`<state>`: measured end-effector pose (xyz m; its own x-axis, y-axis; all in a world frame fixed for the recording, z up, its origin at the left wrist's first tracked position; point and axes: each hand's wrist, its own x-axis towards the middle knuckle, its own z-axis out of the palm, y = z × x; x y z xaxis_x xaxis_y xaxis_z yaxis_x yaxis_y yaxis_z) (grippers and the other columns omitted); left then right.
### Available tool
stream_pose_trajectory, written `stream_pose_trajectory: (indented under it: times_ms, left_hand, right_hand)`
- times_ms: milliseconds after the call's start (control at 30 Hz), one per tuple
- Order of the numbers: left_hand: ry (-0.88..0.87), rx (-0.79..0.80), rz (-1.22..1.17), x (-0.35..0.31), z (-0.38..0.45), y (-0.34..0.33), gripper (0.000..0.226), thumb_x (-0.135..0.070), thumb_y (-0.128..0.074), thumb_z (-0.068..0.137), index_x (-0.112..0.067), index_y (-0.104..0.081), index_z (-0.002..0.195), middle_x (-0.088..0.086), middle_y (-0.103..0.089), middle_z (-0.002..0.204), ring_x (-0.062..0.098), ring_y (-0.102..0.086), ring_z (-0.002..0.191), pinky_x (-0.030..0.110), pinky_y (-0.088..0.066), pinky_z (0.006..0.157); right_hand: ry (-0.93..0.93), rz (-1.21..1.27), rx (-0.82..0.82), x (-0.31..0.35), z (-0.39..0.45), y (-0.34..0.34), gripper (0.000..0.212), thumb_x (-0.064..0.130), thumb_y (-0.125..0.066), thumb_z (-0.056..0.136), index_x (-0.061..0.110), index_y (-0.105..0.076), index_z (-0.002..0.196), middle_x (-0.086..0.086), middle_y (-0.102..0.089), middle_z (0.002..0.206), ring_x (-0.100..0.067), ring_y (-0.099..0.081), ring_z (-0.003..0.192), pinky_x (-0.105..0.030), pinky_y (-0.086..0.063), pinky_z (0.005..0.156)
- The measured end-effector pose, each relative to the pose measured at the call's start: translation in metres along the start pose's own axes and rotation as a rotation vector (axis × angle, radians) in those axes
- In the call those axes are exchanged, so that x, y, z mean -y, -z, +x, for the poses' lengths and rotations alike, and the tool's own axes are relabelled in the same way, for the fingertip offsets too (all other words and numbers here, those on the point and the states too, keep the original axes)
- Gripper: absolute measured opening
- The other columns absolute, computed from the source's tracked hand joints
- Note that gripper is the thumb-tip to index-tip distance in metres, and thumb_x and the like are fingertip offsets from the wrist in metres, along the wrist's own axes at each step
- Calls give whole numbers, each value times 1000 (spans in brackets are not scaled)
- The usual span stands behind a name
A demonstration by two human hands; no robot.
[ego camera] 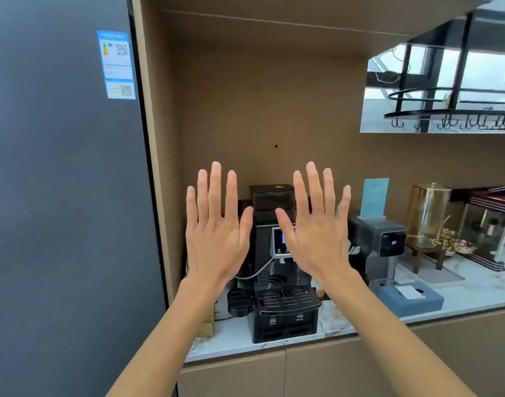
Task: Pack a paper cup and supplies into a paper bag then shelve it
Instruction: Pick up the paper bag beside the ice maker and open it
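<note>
My left hand (217, 230) and my right hand (317, 227) are raised side by side in front of me, backs toward the camera, fingers spread, holding nothing. They hover in front of a black coffee machine (283, 305) on the marble counter (474, 293). A brown paper bag (207, 325) shows partly behind my left forearm, at the machine's left. No paper cup is visible.
A tall grey refrigerator (65, 196) fills the left. On the counter stand a grey water dispenser (383, 247), a blue tissue box (411, 299), a gold-framed glass jar (426, 216) and a glass-walled appliance with a red lid (492, 227). A black hook rack (451, 113) hangs upper right.
</note>
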<state>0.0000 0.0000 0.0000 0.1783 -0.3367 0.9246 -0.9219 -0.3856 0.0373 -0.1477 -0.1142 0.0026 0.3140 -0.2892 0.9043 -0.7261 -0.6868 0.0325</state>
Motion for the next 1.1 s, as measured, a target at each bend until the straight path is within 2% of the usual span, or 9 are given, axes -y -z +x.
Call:
stream_pose_trajectory:
  times_ms: [300, 500, 700, 800, 1100]
  left_hand:
    - [47, 151, 42, 11, -69, -23, 67, -48, -24, 103, -17, -3, 159, 9, -4, 169, 29, 1, 156, 48, -8, 127]
    - [94, 330, 52, 22, -133, -26, 66, -47, -21, 104, -14, -3, 158, 12, 0, 168, 29, 3, 156, 48, -16, 126]
    - [138, 499, 92, 44, -199, -25, 66, -45, -21, 104, -11, -5, 158, 12, 1, 168, 28, 1, 156, 47, -15, 125]
    - [177, 564, 86, 53, -229, -19, 67, -45, -27, 103, -14, -7, 158, 10, 0, 168, 28, 0, 156, 45, -12, 124]
    - [214, 712, 50, 80, -279, 2, 64, -47, -21, 103, -14, -18, 157, 10, -17, 167, 26, -11, 155, 45, -11, 124]
  right_hand:
    - [-31, 59, 123, 27, -65, -36, 71, 57, -27, 100, 22, -8, 159, -6, -5, 168, -28, -2, 155, -62, -13, 120]
    - [-28, 76, 315, 47, -121, -55, 72, 56, -26, 100, 21, -3, 159, -6, -2, 168, -28, -2, 155, -62, -14, 120]
    - [-29, 103, 503, 65, -178, -65, 72, 55, -28, 100, 20, -6, 159, -6, -3, 168, -28, -3, 155, -60, -17, 120]
    - [-20, 121, 566, 75, -202, -64, 71, 55, -27, 100, 21, -8, 159, -4, -5, 168, -27, -4, 155, -58, -16, 121]
    - [-9, 116, 808, 111, -258, -57, 68, 58, -18, 100, 22, -22, 156, -4, -18, 166, -24, -15, 154, -58, -17, 121]
